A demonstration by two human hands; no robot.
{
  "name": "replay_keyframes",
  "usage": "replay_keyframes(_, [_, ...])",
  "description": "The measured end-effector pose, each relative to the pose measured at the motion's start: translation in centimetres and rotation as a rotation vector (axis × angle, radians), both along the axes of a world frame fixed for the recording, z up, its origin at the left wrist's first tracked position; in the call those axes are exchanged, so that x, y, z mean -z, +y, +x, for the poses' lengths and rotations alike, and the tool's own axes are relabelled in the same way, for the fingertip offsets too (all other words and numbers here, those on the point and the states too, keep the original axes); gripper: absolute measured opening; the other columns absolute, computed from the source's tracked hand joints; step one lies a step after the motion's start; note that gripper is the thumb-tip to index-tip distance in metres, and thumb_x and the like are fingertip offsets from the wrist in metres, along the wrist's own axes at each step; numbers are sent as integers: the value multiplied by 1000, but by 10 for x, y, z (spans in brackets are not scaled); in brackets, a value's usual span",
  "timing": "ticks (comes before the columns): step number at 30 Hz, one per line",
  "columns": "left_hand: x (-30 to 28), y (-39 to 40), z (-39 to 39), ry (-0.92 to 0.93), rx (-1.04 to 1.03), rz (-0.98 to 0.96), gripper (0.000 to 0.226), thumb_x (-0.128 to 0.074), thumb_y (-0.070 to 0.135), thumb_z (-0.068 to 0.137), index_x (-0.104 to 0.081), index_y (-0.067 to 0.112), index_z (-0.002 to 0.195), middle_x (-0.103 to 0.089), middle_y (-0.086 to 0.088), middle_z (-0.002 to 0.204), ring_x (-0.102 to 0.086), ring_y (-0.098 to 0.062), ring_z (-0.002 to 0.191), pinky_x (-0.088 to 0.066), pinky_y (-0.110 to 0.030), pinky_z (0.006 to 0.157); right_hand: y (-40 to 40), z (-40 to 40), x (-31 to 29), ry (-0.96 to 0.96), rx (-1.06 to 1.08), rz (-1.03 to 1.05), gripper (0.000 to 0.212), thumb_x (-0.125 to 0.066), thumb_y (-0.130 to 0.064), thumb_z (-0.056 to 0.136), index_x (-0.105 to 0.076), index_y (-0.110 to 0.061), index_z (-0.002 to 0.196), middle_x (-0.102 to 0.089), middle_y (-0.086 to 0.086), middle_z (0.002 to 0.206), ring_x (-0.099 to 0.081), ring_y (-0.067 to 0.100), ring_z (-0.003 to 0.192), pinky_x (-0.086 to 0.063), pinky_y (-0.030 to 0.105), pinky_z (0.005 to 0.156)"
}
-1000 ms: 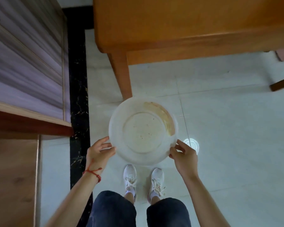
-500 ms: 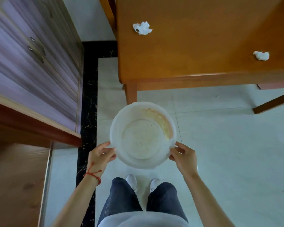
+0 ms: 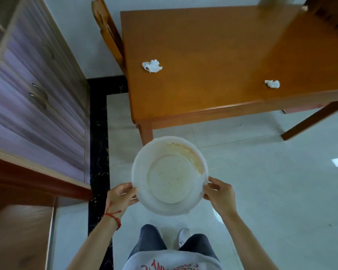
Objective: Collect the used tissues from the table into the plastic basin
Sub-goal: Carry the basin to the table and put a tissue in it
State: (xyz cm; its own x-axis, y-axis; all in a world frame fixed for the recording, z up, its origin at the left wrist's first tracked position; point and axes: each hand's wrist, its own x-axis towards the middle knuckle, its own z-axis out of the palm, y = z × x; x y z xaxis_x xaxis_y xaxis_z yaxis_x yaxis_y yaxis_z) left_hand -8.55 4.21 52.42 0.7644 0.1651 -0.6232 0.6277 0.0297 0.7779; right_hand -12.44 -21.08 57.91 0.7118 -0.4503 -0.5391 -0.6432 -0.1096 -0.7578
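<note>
I hold a round white plastic basin (image 3: 170, 208) in front of me above the floor, a brownish stain on its inner right wall and nothing inside. My left hand (image 3: 120, 197) grips its left rim and my right hand (image 3: 220, 194) grips its right rim. Ahead stands the orange wooden table (image 3: 213, 55). One crumpled white tissue (image 3: 152, 66) lies near the table's left edge. A second, smaller tissue (image 3: 272, 84) lies near the front edge at the right. Both are well beyond the basin.
A purple-fronted cabinet (image 3: 33, 90) with handles lines the left side. A wooden chair (image 3: 107, 34) stands at the table's left. The table's front left leg (image 3: 145, 133) is just beyond the basin. Pale tiled floor (image 3: 271, 191) spreads to the right.
The view has tilted up, so more of the table top and both tissues show. The basin stays held between both hands, now closer to the table.
</note>
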Motion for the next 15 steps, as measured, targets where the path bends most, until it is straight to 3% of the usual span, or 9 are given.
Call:
replay_keyframes(3, [-3,0,7,22,5,-3,11,-65,1,77,-66,9,85,-68,-15,90,-66,-26,85,-58,-31,70,0,4,-3,5,-31,-34,45,-58,-3,74,-66,-46,64,-73,-3,66,-70,31,76,-57,49,79])
replay_keyframes(7, [-4,10,12,5,9,18,12,-66,1,76,-67,12,82,-68,-9,85,-67,-20,81,-57,-17,57,8,13,-3,9,-73,-17,34,-56,-2,76,-72,-25,95,-74,1,76,-70,30,76,-57,46,81])
replay_keyframes(9, [-4,19,14,10,-2,22,12,-65,0,77,-66,11,82,-68,-10,84,-66,-20,80,-57,-16,55,15,18,0,17,-99,-19,31,-55,-3,76,-72,-25,90,-74,0,75,-70,29,76,-58,43,80])
replay_keyframes(12, [-2,34,17,13,-25,24,15,-64,-2,78,-64,13,76,-66,-11,83,-65,-21,79,-60,-26,65,30,27,4,26,-156,-21,32,-54,-2,76,-70,-30,72,-73,5,74,-69,34,76,-56,42,75])
replay_keyframes(15, [0,51,17,14,-73,26,12,-64,-2,78,-65,3,89,-66,-15,86,-65,-25,80,-58,-18,56,45,38,9,24,-214,-17,41,-54,-1,77,-65,-38,64,-74,4,74,-69,35,78,-56,44,78])
